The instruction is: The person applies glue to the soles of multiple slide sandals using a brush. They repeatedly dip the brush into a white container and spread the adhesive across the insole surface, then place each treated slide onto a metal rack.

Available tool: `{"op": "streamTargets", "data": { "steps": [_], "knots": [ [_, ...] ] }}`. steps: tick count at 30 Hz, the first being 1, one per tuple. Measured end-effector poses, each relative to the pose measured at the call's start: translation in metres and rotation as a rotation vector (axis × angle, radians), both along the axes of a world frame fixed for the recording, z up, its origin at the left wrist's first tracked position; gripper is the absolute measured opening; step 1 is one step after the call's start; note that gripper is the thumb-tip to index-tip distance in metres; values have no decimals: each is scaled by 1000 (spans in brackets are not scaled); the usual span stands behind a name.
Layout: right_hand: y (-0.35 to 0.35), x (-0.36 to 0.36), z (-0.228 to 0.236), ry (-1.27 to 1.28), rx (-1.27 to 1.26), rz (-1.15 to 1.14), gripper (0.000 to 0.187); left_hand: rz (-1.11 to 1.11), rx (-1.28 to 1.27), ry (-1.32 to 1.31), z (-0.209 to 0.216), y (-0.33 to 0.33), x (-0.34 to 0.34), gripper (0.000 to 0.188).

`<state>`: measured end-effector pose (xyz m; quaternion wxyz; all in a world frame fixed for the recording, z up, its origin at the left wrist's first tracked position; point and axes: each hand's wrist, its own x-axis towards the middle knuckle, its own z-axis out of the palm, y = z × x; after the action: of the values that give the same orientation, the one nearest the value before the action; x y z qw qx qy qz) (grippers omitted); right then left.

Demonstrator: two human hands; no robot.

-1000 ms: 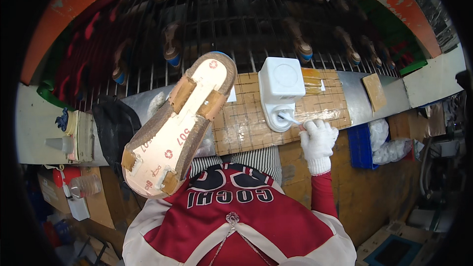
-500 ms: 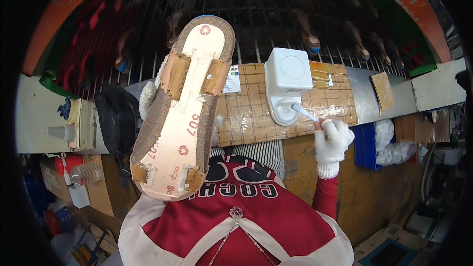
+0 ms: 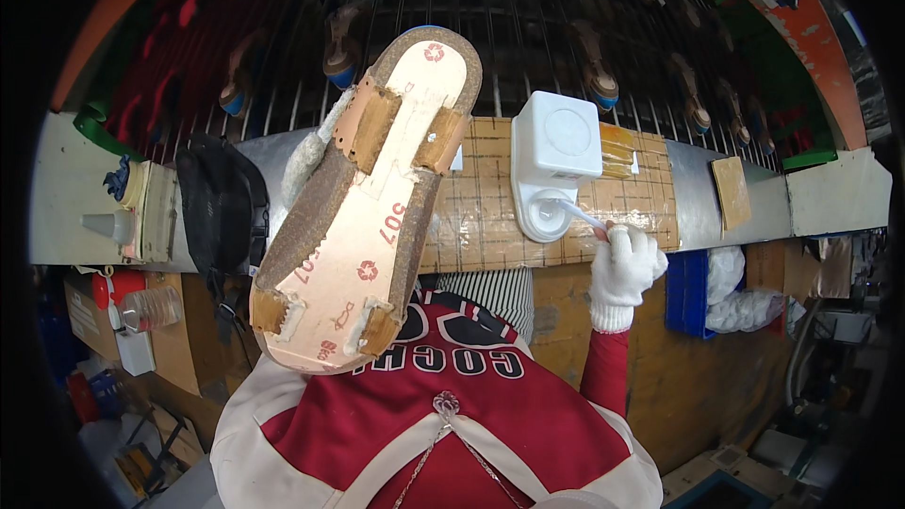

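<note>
A sandal (image 3: 377, 198), underside facing up, is held close to the camera, left of centre. It has a cork-brown rim, a pale sole board with red marks and strap ends folded onto it. My left hand (image 3: 304, 162), in a whitish glove, is closed on its left side, the fingers mostly hidden behind it. My right hand (image 3: 626, 267), in a white knitted glove, pinches a thin white stick (image 3: 583, 216). The stick's far end reaches into the round cup of a white plastic pot (image 3: 558, 141); its tip cannot be made out.
The pot stands on a taped cardboard sheet (image 3: 471, 226) covering the metal bench. Beyond runs a rack of dark bars (image 3: 452, 57) carrying more sandals (image 3: 596, 66). A black bag (image 3: 219, 207) lies left; a tan board (image 3: 730, 192) lies right. A blue crate (image 3: 686, 292) with plastic bags sits below.
The sandal has shifted a little right and leans more to the right at its top. My right hand still has the stick in the cup. The whole view has shifted slightly.
</note>
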<state>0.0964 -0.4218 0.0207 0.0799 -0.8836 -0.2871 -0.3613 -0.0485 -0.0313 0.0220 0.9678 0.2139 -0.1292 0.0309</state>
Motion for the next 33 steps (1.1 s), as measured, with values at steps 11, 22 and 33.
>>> {"op": "streamTargets", "data": {
  "steps": [11, 22, 33],
  "knots": [
    [-9, -13, 0, 158, -7, 79, 15, 27, 16, -38, -11, -1, 7, 69],
    [-12, -9, 4, 464, -22, 56, 13, 58, 54, -100, -15, 3, 27, 61],
    [-21, -18, -7, 1425, 829, 221, 22, 287, -103, 25, -3, -88, 32, 64]
  ]
}}
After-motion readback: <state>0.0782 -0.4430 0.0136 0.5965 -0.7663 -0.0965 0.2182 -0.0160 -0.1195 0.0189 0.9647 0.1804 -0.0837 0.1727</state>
